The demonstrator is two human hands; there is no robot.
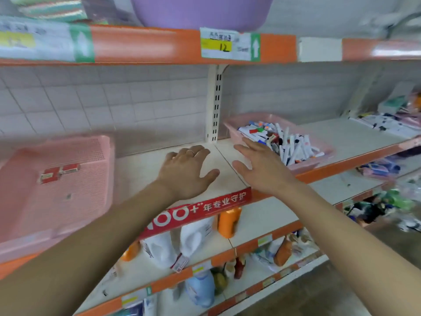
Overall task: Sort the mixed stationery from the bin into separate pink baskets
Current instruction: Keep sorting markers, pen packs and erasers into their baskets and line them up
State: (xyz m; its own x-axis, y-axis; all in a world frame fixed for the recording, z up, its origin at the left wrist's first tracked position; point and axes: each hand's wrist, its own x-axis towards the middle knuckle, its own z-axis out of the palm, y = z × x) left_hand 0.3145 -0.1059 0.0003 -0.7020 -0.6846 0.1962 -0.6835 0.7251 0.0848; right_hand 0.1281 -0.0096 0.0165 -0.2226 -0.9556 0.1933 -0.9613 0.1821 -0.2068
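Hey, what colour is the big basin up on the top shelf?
The basin is light purple, plain with no pattern. The head view shows it at the top edge.

The bare left forearm and right forearm were stretched forward from the lower corners of the view and drawn toward each other at the middle. The left grip was held palm down, its fingers loosely straightened and slightly bent at the tips, the thumb splayed toward the other hand. The right grip was held just beside it, not touching it, palm turned down and inward, its fingers laid straight and close together, the thumb spread leftward. Neither grip was closed on anything.
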